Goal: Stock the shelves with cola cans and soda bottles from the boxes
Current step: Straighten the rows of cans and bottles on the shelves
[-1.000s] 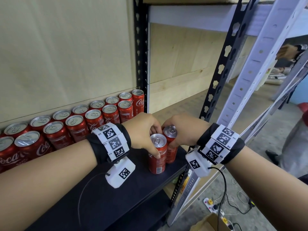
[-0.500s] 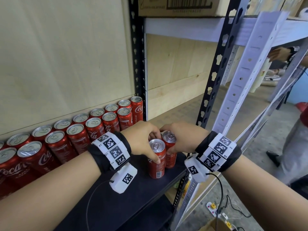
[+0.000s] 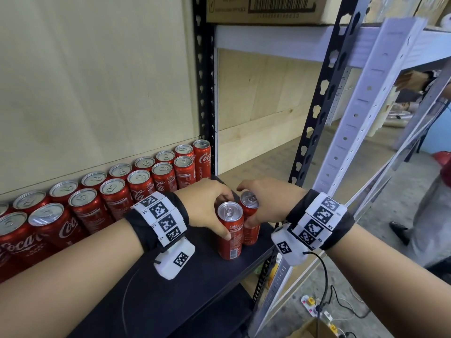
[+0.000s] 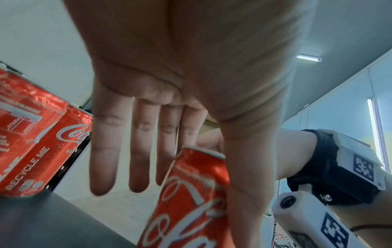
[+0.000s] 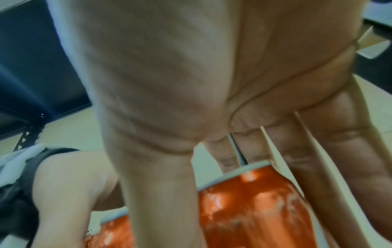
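Two cola cans under our hands on the dark shelf (image 3: 136, 296).
Left of the black upright (image 3: 203, 89), stocked cans (image 3: 114, 191) stand in two rows against the back panel. Nearer the shelf's front edge, our left hand (image 3: 205, 207) has its thumb pressed on the front can (image 3: 230, 230), fingers straight behind it. Our right hand (image 3: 266, 203) arches loosely over the rear can (image 3: 250, 215), thumb on its side, both cans upright and touching.
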A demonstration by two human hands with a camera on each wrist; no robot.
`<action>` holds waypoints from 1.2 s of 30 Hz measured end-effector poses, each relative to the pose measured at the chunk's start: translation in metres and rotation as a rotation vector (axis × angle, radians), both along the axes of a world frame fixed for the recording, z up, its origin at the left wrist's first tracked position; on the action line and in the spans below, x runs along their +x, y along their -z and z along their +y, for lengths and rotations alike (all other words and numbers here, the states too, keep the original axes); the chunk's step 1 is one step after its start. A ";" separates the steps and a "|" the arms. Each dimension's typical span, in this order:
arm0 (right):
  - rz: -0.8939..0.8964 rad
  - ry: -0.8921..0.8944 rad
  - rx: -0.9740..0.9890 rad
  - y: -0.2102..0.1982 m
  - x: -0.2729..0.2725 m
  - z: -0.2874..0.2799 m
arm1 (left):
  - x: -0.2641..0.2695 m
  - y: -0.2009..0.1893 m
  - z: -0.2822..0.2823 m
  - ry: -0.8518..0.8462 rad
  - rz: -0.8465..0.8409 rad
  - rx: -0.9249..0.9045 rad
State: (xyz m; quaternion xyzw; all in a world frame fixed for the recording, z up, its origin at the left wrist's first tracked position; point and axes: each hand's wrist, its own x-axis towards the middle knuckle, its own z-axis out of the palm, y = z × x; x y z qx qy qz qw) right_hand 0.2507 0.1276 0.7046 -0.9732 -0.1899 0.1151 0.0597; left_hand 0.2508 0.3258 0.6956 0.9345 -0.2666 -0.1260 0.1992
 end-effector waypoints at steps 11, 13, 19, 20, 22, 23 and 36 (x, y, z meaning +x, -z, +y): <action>-0.188 -0.054 0.030 -0.077 0.012 0.024 | 0.020 -0.082 0.054 -0.138 -0.134 0.267; -0.216 -0.090 0.067 -0.086 0.023 0.038 | 0.029 -0.098 0.064 -0.163 -0.203 0.346; -0.165 -0.144 -0.062 -0.087 0.068 0.081 | 0.054 -0.109 0.089 -0.253 -0.273 0.507; -0.151 -0.153 -0.078 -0.087 0.073 0.088 | 0.058 -0.105 0.091 -0.279 -0.262 0.529; -0.138 -0.175 -0.090 -0.083 0.084 0.101 | 0.067 -0.094 0.094 -0.332 -0.233 0.569; -0.138 -0.184 -0.089 -0.081 0.089 0.107 | 0.071 -0.087 0.094 -0.357 -0.216 0.578; -0.139 -0.183 -0.077 -0.034 0.132 0.148 | 0.089 -0.037 0.092 -0.444 -0.166 0.454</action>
